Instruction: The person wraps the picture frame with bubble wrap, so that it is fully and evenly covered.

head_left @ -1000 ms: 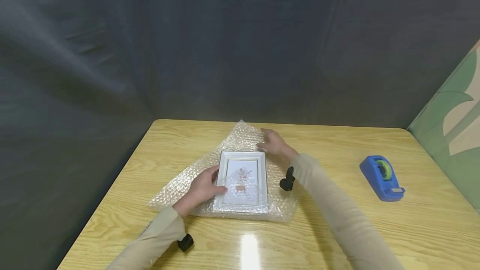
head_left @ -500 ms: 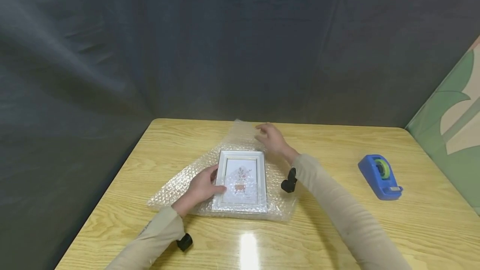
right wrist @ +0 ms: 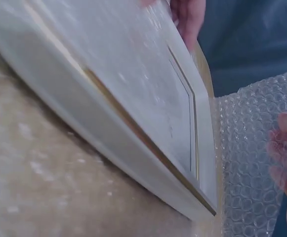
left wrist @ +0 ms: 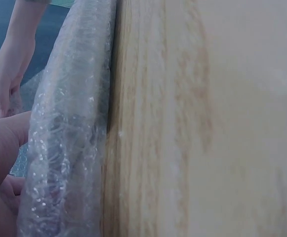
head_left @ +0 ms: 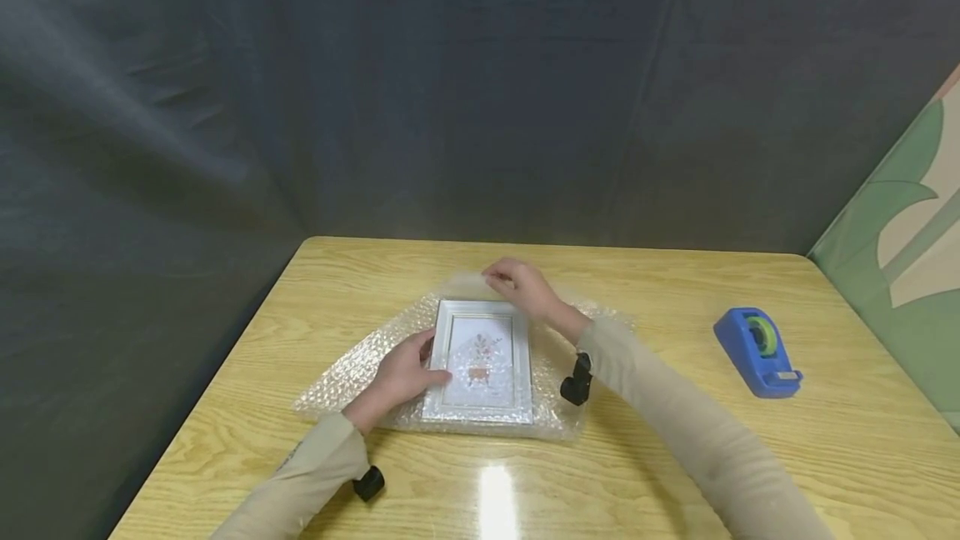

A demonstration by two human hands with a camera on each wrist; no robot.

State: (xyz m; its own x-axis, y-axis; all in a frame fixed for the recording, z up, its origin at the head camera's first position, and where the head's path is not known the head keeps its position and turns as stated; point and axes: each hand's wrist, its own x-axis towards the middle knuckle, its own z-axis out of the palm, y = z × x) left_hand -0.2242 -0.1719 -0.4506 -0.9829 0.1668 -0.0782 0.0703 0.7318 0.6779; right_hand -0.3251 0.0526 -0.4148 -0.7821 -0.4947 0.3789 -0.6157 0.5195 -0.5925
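The left hand (head_left: 403, 370) grips the nine-o'clock edge of the picture frame (head_left: 483, 357) lying in bubble wrap (head_left: 358, 369), the right hand (head_left: 528, 287) pinches a flap (right wrist: 244, 163) at twelve o'clock, and a hard pull could skew the frame.

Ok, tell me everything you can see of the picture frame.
The picture frame is rectangular, with a pale, moulded border, a thin gold-coloured inner line and a small plant-like print, its finer detail too blurred to read. The border's material cannot be told. It lies face up, upright to the viewer, on bubble wrap spread over the table; some wrap folds over its near edge. The left hand grips its left side, thumb over the front.
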